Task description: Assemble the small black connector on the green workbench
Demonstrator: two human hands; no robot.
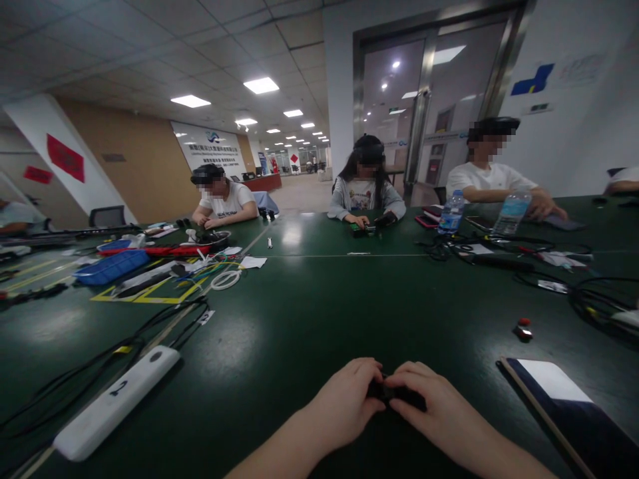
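Near the front of the dark green table, my left hand [349, 399] and my right hand [432, 402] meet over a small black object [387, 392]. Fingers of both hands are closed around it from either side, and they cover most of it. Its kind does not show; it looks dark and narrow, with a part reaching under my right fingers. To the right of my right hand lies a tablet-like dark slab [574, 412] with a white patch. Beyond that slab sits a small red and silver item [524, 329].
A white power strip [117, 402] marked 2 lies left with black cables. Farther back are a blue basket [110, 267], a coiled white cable [225, 280], two water bottles [452, 213] and tangled black cables [599, 299]. Several people sit around the table [319, 306].
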